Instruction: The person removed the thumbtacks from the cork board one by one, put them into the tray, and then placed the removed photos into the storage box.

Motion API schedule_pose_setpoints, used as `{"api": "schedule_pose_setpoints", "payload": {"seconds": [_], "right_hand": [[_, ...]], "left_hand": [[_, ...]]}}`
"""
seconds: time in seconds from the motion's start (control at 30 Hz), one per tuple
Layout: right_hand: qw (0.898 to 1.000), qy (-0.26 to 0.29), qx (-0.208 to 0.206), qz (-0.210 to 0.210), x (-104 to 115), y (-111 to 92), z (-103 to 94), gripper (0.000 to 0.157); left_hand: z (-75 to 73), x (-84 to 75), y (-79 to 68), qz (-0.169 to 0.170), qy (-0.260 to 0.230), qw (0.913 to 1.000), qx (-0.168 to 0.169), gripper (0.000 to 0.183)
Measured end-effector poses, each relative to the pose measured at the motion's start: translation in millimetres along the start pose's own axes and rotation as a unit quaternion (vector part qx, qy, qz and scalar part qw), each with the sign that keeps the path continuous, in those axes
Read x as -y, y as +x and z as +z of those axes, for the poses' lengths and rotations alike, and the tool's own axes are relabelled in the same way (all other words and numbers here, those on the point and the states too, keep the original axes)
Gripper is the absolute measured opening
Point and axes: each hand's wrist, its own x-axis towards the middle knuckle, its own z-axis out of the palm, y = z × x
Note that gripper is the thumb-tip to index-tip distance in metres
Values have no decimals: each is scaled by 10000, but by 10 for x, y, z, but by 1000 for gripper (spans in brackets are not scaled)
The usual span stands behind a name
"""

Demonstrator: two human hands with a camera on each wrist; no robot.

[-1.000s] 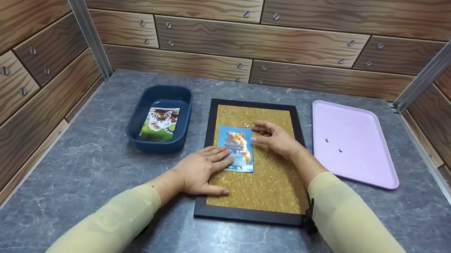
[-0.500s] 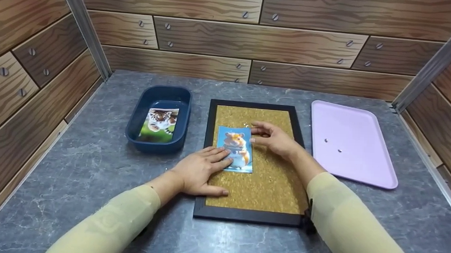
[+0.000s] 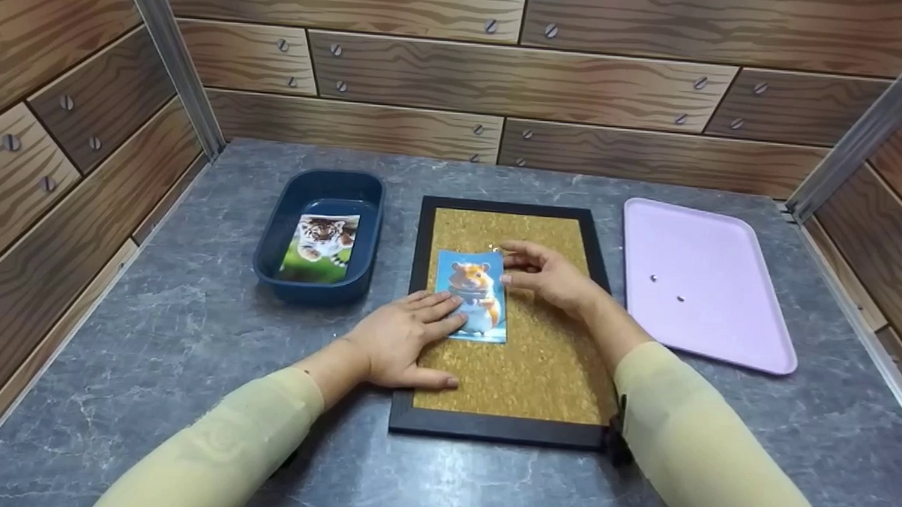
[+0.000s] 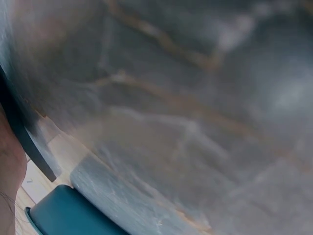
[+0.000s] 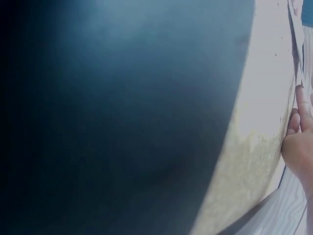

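Observation:
A picture card of a hamster on blue (image 3: 487, 285) lies on a cork board (image 3: 521, 383) with a black frame. My left hand (image 3: 407, 338) rests flat, its fingertips on the card's lower left part and its thumb on the cork. At the card's upper right edge is my right hand (image 3: 555, 280), thumb tip by the edge and index finger reaching to the corner. Small shiny bits (image 3: 494, 247) lie at that corner; their kind is unclear. In the right wrist view the right hand (image 5: 301, 142) shows fairly straight fingers. The left wrist view shows only the hand's edge (image 4: 7, 161).
Left of the board stands a dark blue tub (image 3: 270, 266) holding a tiger picture card (image 3: 320, 249). A lilac tray (image 3: 719, 315) lies to the right, with two small shiny metal pieces (image 3: 667, 289) on it. Wood-patterned walls (image 3: 427, 72) enclose the grey table (image 3: 156, 311).
Both hands hold nearly the same places. The right fingertips have shifted very slightly left along the card's upper corner. The view has tilted a little.

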Motion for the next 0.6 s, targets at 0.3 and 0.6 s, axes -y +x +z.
{"api": "schedule_pose_setpoints", "payload": {"seconds": [0.3,0.6], "right_hand": [[9999,-150,70,-46,-3,-10,2,55],[9999,-117,75,-101,37,-40,22,56]], "left_hand": [[14,6,10,-32,-57,10000,55,98],[10,6,2,12,-20,10000,-29,98]]}}
